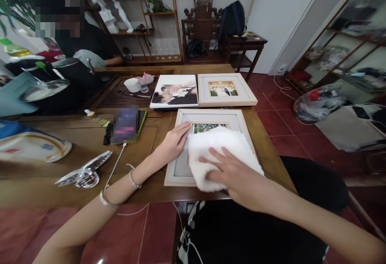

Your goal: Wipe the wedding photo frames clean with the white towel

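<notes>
A pale wooden picture frame [211, 116] lies flat on the wooden table [150, 187] in front of me. A fluffy white cloth [220, 145] covers most of its glass. My right hand [238, 173] lies flat on the cloth, fingers stretched out and spread. My left hand [175, 141] rests on the frame's left side, fingers extended and pressing the frame's inner edge beside the cloth.
Two more pictures lie further back: an unframed photo print [175, 91] and a second framed photo [224, 89]. A phone [126, 125] with a charging cable, a metal clip [84, 171], a plate [33, 147] and a white cup [132, 85] are at left. Another person sits at far left.
</notes>
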